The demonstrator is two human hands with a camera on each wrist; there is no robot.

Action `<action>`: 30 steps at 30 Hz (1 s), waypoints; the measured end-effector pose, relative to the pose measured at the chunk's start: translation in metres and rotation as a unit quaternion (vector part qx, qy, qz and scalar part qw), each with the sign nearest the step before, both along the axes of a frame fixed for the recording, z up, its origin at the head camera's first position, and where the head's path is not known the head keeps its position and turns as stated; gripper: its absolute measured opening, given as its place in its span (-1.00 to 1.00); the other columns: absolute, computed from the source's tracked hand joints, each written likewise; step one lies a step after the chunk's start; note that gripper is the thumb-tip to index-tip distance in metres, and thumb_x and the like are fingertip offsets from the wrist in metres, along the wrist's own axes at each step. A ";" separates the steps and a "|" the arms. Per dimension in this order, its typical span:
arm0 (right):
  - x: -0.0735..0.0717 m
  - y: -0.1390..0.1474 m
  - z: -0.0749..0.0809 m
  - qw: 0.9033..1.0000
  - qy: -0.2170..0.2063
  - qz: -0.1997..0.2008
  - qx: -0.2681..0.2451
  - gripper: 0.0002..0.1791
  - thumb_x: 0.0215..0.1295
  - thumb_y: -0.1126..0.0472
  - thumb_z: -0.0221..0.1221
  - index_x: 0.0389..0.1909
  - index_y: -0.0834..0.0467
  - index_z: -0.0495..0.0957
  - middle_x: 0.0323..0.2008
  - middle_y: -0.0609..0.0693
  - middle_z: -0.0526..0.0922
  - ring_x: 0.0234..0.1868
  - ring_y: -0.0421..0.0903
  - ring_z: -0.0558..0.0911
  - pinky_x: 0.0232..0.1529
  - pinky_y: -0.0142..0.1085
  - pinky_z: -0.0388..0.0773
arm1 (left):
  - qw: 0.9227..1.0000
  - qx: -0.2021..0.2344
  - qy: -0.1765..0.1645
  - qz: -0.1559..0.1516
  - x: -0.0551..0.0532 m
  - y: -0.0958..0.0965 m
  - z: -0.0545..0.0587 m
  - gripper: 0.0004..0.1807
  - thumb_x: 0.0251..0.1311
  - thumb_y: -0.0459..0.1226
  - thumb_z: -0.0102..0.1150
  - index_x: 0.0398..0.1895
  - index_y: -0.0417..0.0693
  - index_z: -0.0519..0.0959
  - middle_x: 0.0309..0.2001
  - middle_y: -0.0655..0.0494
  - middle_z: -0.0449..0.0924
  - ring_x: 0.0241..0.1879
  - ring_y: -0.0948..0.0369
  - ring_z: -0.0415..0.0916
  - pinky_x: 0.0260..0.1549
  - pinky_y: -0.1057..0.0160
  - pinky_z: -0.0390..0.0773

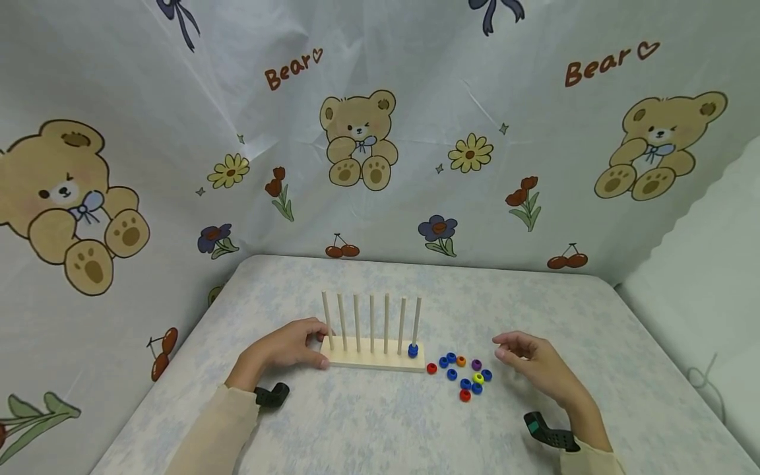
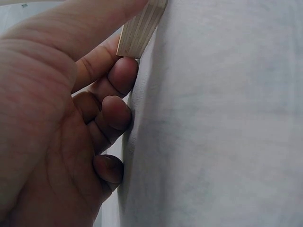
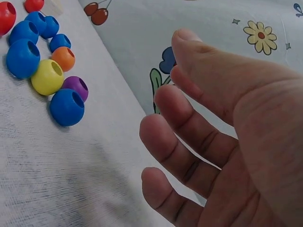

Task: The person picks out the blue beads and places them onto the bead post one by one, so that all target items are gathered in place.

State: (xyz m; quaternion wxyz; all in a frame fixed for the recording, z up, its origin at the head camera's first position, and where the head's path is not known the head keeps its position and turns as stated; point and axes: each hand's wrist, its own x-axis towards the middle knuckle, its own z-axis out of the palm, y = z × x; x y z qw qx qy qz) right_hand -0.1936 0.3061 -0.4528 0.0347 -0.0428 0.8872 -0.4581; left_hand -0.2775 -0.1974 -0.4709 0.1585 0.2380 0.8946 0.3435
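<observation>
A pale wooden peg rack [image 1: 374, 360] with a row of upright pegs stands mid-table. My left hand [image 1: 291, 344] grips the left end of its base, thumb along the front and fingers behind. In the left wrist view, the layered end of the rack's base [image 2: 141, 33] shows between thumb and fingers. Blue beading [image 1: 413, 351] sits low on the rightmost peg; whether it is one bead or more I cannot tell. To the right of the loose beads, my right hand [image 1: 537, 366] hovers with loosely bent fingers, holding nothing, as the right wrist view confirms.
Several loose beads lie right of the rack: blue ones [image 3: 67, 108], a yellow bead [image 1: 478, 378], an orange bead [image 1: 461, 361], a purple bead [image 1: 477, 364] and red ones [image 1: 465, 395]. A bear-print sheet [image 1: 415, 119] hangs behind the pale table [image 1: 356, 429].
</observation>
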 end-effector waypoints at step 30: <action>-0.005 0.004 -0.023 0.996 -0.062 0.057 -0.006 -0.48 0.08 0.08 0.49 0.06 0.17 0.65 -0.18 0.07 0.66 -0.30 -0.13 0.48 -0.35 -0.37 0.45 | 1.000 -0.010 0.009 -0.005 0.001 0.001 0.004 -0.46 -0.12 0.12 0.56 -0.03 0.35 0.59 -0.15 0.22 0.50 -0.18 0.17 0.35 -0.16 0.19 0.36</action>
